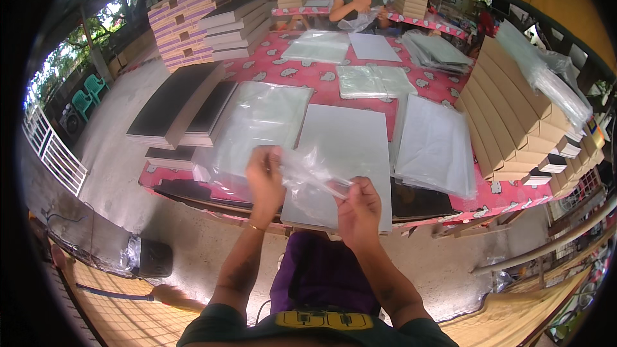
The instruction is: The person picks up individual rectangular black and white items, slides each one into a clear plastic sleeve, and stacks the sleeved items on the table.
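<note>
In front of me a crumpled clear plastic bag [310, 178] is stretched between my two hands. My left hand [265, 172] pinches its left side with bent fingers. The other side is gripped between the thumb and fingers of my right hand [360, 211], where a narrow folded strip of the plastic shows. Beneath the bag lies a white board-like panel [344, 130], reaching the table's near edge; whether it is one sheet or a stack I cannot tell. A pile of clear plastic bags [267, 112] lies left of it, and white sheets in clear plastic [434, 144] lie to its right.
Black-topped thick blocks [177, 99] are stacked at left, with purple-striped cartons [186, 26] behind. Brown cardboard boxes [508, 112] stand at right, plastic on top. More plastic packs [376, 81] lie on the pink patterned tablecloth [324, 76]. A co-worker [357, 0] handles plastic across the table.
</note>
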Tool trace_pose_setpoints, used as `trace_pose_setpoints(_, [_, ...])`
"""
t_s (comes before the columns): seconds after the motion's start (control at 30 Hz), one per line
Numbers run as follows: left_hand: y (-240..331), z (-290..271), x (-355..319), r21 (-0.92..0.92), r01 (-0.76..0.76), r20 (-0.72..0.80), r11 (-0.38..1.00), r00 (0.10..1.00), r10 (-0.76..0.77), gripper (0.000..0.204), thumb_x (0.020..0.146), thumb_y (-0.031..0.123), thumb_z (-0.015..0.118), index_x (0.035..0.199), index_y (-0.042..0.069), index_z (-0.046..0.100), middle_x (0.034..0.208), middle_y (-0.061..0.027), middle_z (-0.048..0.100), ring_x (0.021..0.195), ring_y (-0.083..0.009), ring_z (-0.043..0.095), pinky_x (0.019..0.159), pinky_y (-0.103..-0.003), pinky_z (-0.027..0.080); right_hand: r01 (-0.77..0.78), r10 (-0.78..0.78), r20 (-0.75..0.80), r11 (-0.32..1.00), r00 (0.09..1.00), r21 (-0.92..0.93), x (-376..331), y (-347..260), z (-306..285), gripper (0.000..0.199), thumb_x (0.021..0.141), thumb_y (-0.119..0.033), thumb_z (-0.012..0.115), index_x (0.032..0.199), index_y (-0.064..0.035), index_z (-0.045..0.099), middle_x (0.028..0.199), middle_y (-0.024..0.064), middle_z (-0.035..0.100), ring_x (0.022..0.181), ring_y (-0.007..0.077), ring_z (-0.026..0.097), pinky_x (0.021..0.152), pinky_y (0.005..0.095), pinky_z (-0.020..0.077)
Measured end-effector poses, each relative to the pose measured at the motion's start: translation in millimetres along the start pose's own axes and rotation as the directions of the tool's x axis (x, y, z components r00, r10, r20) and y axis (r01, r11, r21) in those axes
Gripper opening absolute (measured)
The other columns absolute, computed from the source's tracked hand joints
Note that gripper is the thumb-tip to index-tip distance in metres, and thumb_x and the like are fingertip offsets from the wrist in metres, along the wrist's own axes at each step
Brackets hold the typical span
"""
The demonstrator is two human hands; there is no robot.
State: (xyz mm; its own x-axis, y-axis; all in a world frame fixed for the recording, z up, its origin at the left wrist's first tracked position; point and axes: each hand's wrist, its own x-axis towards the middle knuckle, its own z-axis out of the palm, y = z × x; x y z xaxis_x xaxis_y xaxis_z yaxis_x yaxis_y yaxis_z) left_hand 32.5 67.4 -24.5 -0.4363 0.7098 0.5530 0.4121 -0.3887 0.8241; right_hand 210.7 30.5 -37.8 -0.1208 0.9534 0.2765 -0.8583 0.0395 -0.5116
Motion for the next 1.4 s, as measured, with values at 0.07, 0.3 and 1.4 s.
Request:
trace_pose_setpoints(0.07, [23.0, -2.0, -0.8, 0.096, -0.23, 0.033, 0.968, 0.973, 0.228, 0.007, 0.085, 0.004, 0.055, 0.087, -0.003, 0.055, 0.083, -0.0122, 0.055, 0.068, -0.0192, 0.053, 0.061, -0.029, 0.044, -0.105, 0.103, -0.03, 0.993, 0.994, -0.062, -1.1, -5.6, 0.1, 0.03, 0.09, -0.006, 0.054, 0.118, 0.0002, 0.048, 0.101, 0.0069, 0.061, 0.098, 0.0203, 0.06, 0.093, 0.0364, 0.0447])
trace_pose_setpoints(0.3, [3.3, -51.6, -0.6, 0.361, -0.123, 0.467, 0.924, 0.882, -0.065, 0.026, 0.066, -0.01, 0.06, 0.086, 0.006, 0.065, 0.116, -0.0121, 0.048, 0.104, -0.0312, 0.049, 0.091, -0.042, 0.042, -0.211, 0.214, 0.249, 0.977, 0.945, -0.038, 13.1, -70.5, -44.7, 0.039, 0.084, 0.0, 0.053, 0.122, -0.0043, 0.046, 0.104, 0.0049, 0.053, 0.09, 0.0137, 0.055, 0.081, 0.03, 0.0479])
trace_pose_setpoints(1.4, [53.0, -41.2, -14.2, 0.184, 0.623, 0.923, 0.761, 0.158, -0.352, 0.037, 0.092, 0.036, 0.055, 0.107, 0.003, 0.061, 0.085, -0.0067, 0.062, 0.08, -0.0138, 0.06, 0.075, -0.032, 0.049, -0.39, 0.23, 0.712, 0.918, 0.664, 0.068, 20.8, -112.2, -116.8, 0.031, 0.087, -0.032, 0.062, 0.089, -0.0004, 0.061, 0.068, 0.0035, 0.06, 0.061, 0.0178, 0.058, 0.066, 0.0361, 0.0489])
